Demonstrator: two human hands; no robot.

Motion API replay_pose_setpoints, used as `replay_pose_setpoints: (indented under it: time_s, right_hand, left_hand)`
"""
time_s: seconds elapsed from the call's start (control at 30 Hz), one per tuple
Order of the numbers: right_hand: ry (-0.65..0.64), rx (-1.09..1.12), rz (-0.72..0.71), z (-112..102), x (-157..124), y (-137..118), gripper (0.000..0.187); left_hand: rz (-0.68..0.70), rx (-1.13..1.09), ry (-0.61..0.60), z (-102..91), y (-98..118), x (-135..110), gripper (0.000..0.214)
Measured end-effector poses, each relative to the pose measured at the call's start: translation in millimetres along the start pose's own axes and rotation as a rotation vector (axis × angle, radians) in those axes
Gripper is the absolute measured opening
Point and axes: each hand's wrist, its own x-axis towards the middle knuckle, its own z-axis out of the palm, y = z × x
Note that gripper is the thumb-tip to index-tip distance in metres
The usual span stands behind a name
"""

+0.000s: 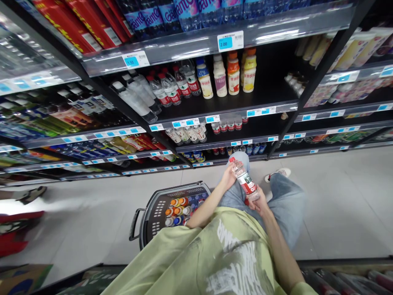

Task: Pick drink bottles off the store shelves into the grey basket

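Over my lap, both hands hold a clear water bottle (245,180) with a red cap and a red-and-white label, tilted with its cap toward the shelves. My left hand (229,178) is closed around the upper part, near the cap. At the bottle's base, my right hand (259,201) grips it from the right side. A small red spot shows beside my right hand; what it belongs to I cannot make out. Left of my legs, a dark shopping basket (150,209) stands on the floor, holding several bottles with orange, white and blue caps (177,211).
Ahead, a shelf (270,88) carries red-capped water bottles (168,90) and several yogurt-drink bottles (233,76). Blue bottles (187,14) line the shelf above. Price tags (230,41) run along the edges. At far left, another person's foot (32,194) shows on the tiled floor (346,192).
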Motion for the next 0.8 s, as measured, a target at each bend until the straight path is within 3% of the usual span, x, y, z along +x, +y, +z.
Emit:
replay_pose_setpoints:
  time_s: [0.1, 0.23, 0.3, 0.4, 0.43, 0.5, 0.57, 0.67, 0.73, 0.8]
  right_hand:
    - [-0.107, 0.057, 0.078, -1.9, -1.7, -3.5, 0.092]
    - [-0.029, 0.093, 0.054, 0.8, -0.2, -5.2, 0.092]
    - [0.062, 0.118, -0.037, 5.8, -0.5, -5.2, 0.085]
    - [0.244, 0.102, -0.280, 15.2, -4.0, -3.6, 0.060]
    - [0.301, 0.067, -0.365, 17.9, -5.5, -2.7, 0.060]
    - [0.399, -0.020, -0.507, 21.4, -7.5, -0.6, 0.077]
    - [0.456, -0.088, -0.574, 22.0, -7.3, 1.0, 0.086]
    - [0.445, -0.103, -0.555, 18.6, -3.8, 1.0, 0.067]
    - [0.376, -0.065, -0.503, 14.7, -1.6, -0.7, 0.054]
    - [0.289, -0.016, -0.439, 10.2, -0.8, -3.6, 0.053]
  left_hand:
    - [-0.013, -0.003, 0.002, 0.9, -0.3, 0.0, 0.026]
    - [-0.008, -0.005, 0.002, 2.5, -1.6, -0.1, 0.024]
    - [-0.003, -0.001, 0.010, 2.9, -2.1, -0.2, 0.024]
    - [-0.002, 0.007, -0.004, 3.0, -2.3, -0.1, 0.024]
    - [0.006, -0.002, -0.011, 2.9, -2.3, 0.1, 0.024]
    - [0.024, -0.026, -0.013, 2.8, -2.2, 0.6, 0.024]
    - [0.027, -0.032, -0.006, 2.6, -2.1, 1.1, 0.024]
    - [0.014, -0.015, -0.001, 1.6, -1.7, 0.9, 0.026]
    - [0.010, -0.009, -0.009, 0.7, -1.3, 0.1, 0.027]
    - [0.009, -0.002, -0.021, -0.1, -1.1, -0.9, 0.027]
